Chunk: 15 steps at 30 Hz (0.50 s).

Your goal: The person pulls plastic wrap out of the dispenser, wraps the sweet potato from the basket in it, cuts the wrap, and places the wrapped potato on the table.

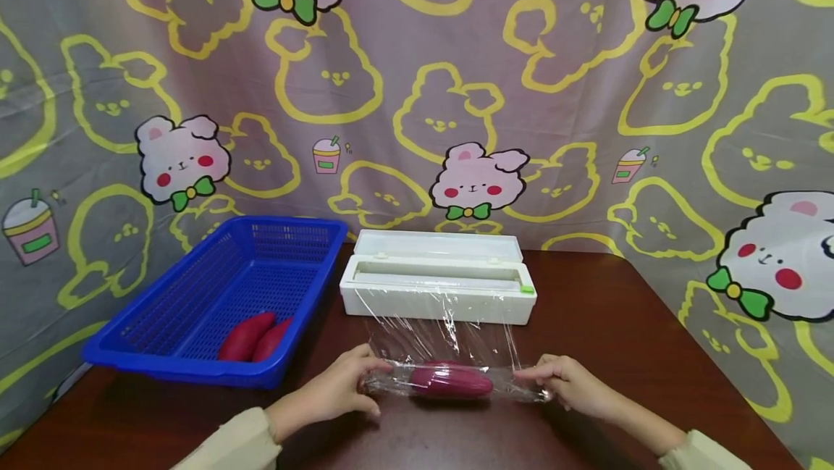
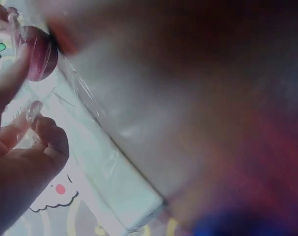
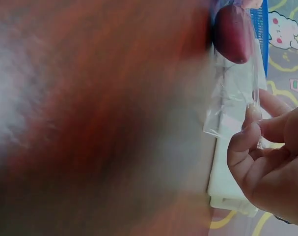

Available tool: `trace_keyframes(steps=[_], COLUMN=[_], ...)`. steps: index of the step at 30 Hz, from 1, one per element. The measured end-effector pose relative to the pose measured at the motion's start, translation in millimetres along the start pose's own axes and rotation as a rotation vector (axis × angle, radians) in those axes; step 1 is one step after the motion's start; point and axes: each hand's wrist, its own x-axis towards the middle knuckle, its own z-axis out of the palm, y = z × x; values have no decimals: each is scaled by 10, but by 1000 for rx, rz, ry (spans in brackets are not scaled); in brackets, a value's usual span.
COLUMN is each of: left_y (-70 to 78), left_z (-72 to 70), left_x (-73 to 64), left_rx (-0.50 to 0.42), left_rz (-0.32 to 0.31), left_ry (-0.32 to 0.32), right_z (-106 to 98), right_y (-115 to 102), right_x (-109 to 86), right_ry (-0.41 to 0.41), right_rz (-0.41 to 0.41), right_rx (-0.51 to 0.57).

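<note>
"Film point(image 1: 449, 329) went where?"
"Around the red tuber point(image 1: 452, 382), in front of the white box point(image 1: 430, 261); my left hand point(image 1: 345, 384) and right hand point(image 1: 565, 383) pinched its ends. Wrapping, I judged; next seemed to call for even tension."

head view forward-down; wrist views near; clear film point(image 1: 449, 340) shared

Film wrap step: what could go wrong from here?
1. The clear film runs unbroken to the white box, so a hard pull might drag the box.
2. It is creased around the red tuber, so the wrap could end up loose.
3. Its ends bunch at the left hand and right hand, and might cling to the fingers.
</note>
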Motion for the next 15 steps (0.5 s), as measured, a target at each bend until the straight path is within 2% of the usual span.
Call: trace_keyframes(steps=[4,7,10,12,15], left_y=[14,18,-15,-63,-128], left_z=[-13,-8,12,33,41], left_x=[74,114,144,171,228], left_rx=[165,244,310,346,327], left_rz=[-5,8,37,66,89], left_ry=[-53,-58,-28,15,60], right_z=[16,46,69,91,131], right_y=[-22,-43,-52,-49,-19], right_x=[62,94,124,148,192], right_ry=[-21,-28,-23,1,57], right_rz=[22,-6,-26,-18,-12], right_rx=[-87,-197,-323,-438,-613])
